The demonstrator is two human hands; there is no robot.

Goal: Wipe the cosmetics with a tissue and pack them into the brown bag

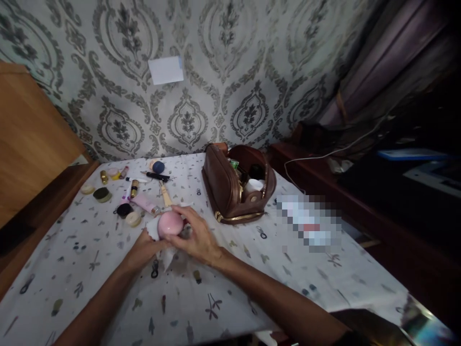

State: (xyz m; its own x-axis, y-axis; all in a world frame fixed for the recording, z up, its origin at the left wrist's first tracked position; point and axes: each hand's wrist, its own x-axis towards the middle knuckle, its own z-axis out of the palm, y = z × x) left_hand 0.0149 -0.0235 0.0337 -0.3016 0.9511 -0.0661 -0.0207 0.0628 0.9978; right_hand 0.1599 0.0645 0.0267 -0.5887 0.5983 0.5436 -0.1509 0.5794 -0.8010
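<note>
1. In the head view, the right hand (201, 236) grasps the pink round container (170, 224) from its right side, fingers bent over the top edge and thumb along the lower edge
2. The left hand (144, 246) is at the lower left of the pink round container, pinching a white tissue (153, 228) against it; most of its fingers are hidden, so their exact placing cannot be told
3. The pink round container is between the two hands, over the near middle of the patterned tablecloth (126, 307)
4. Just beyond the hands lie a pink tube (143, 203), a cream-coloured tube (166, 194) and a small cream-coloured jar (133, 219), with a black-lidded jar (124, 210) touching or just beside the last
5. Farther left are a dark green jar (103, 194), a pale round jar (87, 189) and a small gold bottle (104, 177); toward the wall, a black pen-like item (157, 176) lies near a dark blue round item (158, 166)
6. To the right of these, the brown bag (225, 185) stands open, with a white item (254, 185) and a green item (234, 164) showing inside
7. Right of the bag, a pixelated item (308, 223) lies on the cloth; its details cannot be told
8. A white card (166, 70) is on the patterned wall (248, 72) above the table
</note>
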